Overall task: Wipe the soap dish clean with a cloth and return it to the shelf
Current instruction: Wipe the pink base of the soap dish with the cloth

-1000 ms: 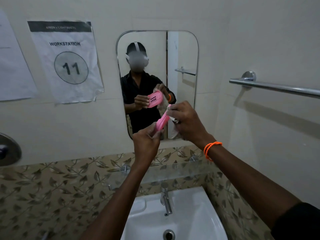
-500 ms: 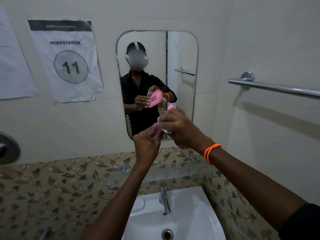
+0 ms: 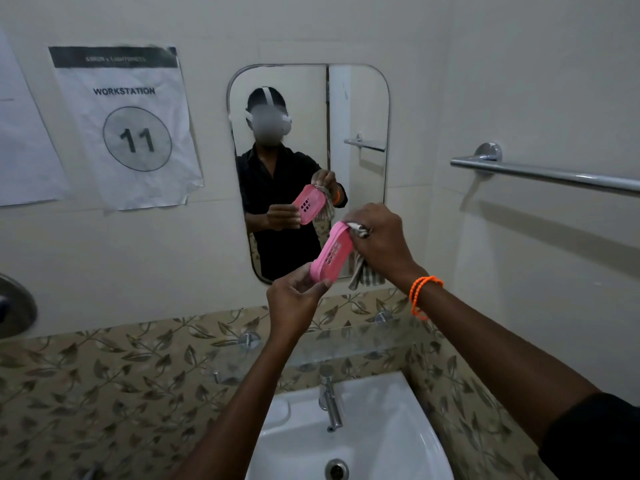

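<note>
A pink soap dish [image 3: 331,254] with drain slots is held up in front of the mirror, tilted on edge. My left hand [image 3: 294,301] grips its lower end. My right hand [image 3: 379,242] holds a striped grey cloth [image 3: 363,277] against the dish's upper end, and the cloth's loose part hangs below that hand. A glass shelf [image 3: 349,344] on chrome pegs runs along the tiled wall under my hands.
A white sink [image 3: 388,434] with a chrome tap [image 3: 330,398] is below. A mirror [image 3: 308,161] hangs ahead, a chrome towel bar [image 3: 540,174] on the right wall, paper signs [image 3: 124,126] on the left wall.
My right hand with the cloth has slid from the dish's middle up to its top end, uncovering the pink slotted face. My left hand keeps the same grip.
</note>
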